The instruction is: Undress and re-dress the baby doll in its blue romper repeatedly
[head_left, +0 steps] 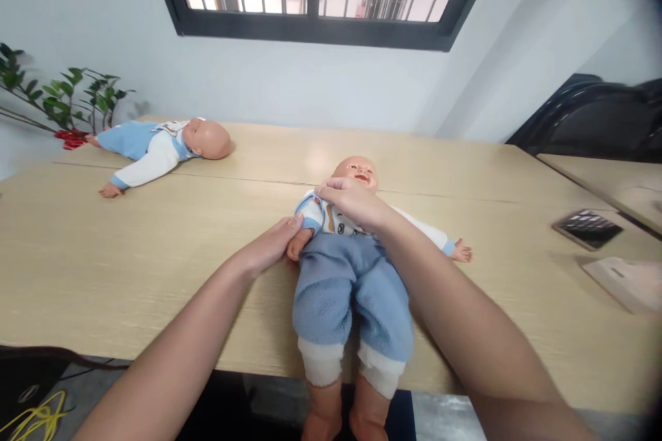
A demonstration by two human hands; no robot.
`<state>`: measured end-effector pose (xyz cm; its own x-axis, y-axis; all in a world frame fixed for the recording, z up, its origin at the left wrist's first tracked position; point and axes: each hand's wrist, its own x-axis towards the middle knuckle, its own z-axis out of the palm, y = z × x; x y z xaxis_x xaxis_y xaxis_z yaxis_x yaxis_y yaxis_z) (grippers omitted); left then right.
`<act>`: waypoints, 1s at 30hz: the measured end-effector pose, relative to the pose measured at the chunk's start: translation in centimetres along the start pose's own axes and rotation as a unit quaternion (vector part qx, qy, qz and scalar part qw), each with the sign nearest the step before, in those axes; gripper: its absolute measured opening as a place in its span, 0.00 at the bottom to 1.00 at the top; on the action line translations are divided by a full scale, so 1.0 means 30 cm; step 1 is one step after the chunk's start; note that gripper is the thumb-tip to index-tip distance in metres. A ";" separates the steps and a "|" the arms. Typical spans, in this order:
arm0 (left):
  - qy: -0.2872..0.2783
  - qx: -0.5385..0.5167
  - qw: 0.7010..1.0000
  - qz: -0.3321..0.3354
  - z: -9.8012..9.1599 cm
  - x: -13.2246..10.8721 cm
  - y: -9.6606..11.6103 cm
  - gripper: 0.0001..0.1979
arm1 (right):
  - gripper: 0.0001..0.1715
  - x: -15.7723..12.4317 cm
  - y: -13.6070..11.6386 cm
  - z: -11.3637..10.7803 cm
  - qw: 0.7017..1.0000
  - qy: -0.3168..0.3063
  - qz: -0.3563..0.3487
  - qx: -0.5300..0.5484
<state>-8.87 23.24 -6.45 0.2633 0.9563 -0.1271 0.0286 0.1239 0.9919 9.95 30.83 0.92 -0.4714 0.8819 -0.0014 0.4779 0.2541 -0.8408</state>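
Observation:
A baby doll (356, 289) in fuzzy blue trousers and a white printed shirt (334, 220) lies on its back, its feet past the table's near edge. My left hand (279, 238) is closed at the doll's bent arm, thumb against the blue-cuffed sleeve (310, 213). Across the doll's chest reaches my right hand (349, 200), its fingers pinching the shirt near the shoulder and neck. It covers part of the shirt front and the chin. The doll's other arm (432, 231) stretches out to the right on the table.
A second doll (139, 145), dressed alike, lies at the back left beside a green plant (67, 93). At the right are a dark phone-like slab (588, 229) and a pale flat object (623, 281). Black chairs (594, 117) stand behind the wooden table (155, 275).

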 end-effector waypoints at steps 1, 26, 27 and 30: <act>-0.017 -0.002 1.000 -0.018 0.010 -0.007 0.004 0.26 | 0.19 -0.001 -0.001 0.005 1.000 -0.014 0.000 -0.003; 0.234 0.240 0.941 0.042 0.005 -0.056 0.050 0.19 | 0.20 0.183 -0.211 0.020 0.950 -0.188 0.142 -0.206; 0.230 0.242 0.941 0.048 0.006 -0.060 0.055 0.19 | 0.19 0.197 -0.218 0.026 0.949 -0.198 0.159 -0.189; 0.216 0.246 0.943 0.063 0.009 -0.074 0.066 0.19 | 0.17 0.246 -0.230 0.043 0.945 -0.192 0.184 -0.192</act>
<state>-9.14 21.28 -4.21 -0.1204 0.9868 0.1082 0.4951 -0.0348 0.8682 2.22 35.07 6.00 -0.4193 0.7488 -0.5134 0.8610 0.1485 -0.4865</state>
